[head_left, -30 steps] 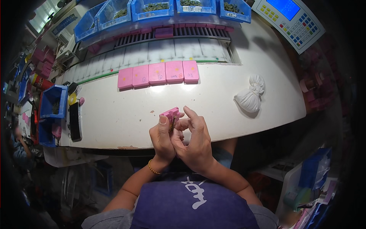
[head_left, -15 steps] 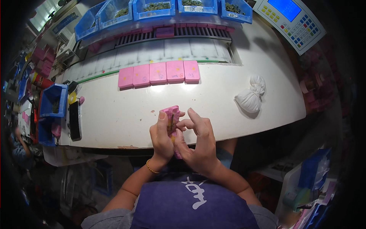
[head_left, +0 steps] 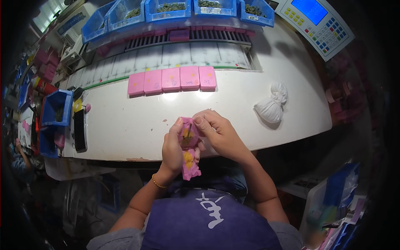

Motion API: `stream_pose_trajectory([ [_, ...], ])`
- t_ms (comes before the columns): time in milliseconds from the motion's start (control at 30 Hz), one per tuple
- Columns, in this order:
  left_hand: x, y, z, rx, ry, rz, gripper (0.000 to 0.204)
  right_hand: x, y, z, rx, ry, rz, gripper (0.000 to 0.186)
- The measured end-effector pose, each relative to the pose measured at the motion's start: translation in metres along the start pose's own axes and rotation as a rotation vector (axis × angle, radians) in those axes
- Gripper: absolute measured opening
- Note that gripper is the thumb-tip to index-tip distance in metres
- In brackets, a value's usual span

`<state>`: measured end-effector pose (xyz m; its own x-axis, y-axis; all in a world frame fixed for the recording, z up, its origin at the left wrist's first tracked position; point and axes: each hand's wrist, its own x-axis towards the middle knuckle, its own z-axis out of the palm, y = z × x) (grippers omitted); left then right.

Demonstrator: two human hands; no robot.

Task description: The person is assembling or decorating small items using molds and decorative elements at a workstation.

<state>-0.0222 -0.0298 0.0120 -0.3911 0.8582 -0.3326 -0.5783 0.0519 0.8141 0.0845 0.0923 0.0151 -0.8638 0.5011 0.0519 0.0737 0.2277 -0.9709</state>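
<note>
Just above the near table edge, my left hand (head_left: 172, 148) is wrapped round a pink rubber mold (head_left: 189, 163), thumb near its top. The mold is spread apart, with a flap folded down toward me. Yellow patches and a thin dark green piece (head_left: 189, 129) show inside it. My right hand (head_left: 218, 131) pinches the mold's upper right edge between thumb and fingers. Part of the mold is hidden behind the fingers. Beyond my hands, several closed pink molds (head_left: 171, 80) stand side by side in a row on the white table (head_left: 225, 100).
A tied white cloth bag (head_left: 271, 106) lies to the right. Blue bins (head_left: 166, 13) with dark green pieces line the back, behind a roller rack (head_left: 216, 36). At far right is a keypad panel (head_left: 323, 29). A phone (head_left: 80, 131) and blue bins (head_left: 56, 106) sit left.
My right hand has moved up from the mold's lower part to its upper right edge and closed on it. The mold is spread wider, its lower flap now hanging toward me.
</note>
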Motion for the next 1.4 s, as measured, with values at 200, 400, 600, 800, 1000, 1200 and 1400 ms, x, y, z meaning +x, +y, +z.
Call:
stream_pose_trajectory([
  [200,-0.011,0.008,-0.001,-0.037,-0.216,-0.149,0.040,-0.001,-0.003,0.006,0.031,0.266,-0.001,0.032],
  [400,-0.014,0.013,-0.007,0.524,-0.111,-0.127,0.024,-0.005,-0.009,-0.001,0.192,0.142,0.191,0.036],
  [600,-0.011,0.016,-0.008,1.212,-0.057,0.765,0.017,-0.003,0.000,-0.004,0.471,0.042,0.241,0.036],
  [800,-0.004,0.024,-0.015,1.324,-0.210,0.945,0.020,-0.002,-0.003,-0.001,0.764,-0.036,0.351,0.037],
  [1000,-0.001,0.027,-0.013,1.275,-0.228,0.946,0.019,-0.004,0.025,-0.006,0.695,-0.097,0.307,0.038],
  [1200,-0.002,0.025,-0.016,1.249,-0.274,0.833,0.020,-0.003,0.017,-0.005,0.733,-0.049,0.354,0.033],
  [1400,-0.001,0.023,-0.027,1.280,-0.271,0.830,0.022,-0.008,0.002,-0.021,0.009,0.342,-0.068,0.021],
])
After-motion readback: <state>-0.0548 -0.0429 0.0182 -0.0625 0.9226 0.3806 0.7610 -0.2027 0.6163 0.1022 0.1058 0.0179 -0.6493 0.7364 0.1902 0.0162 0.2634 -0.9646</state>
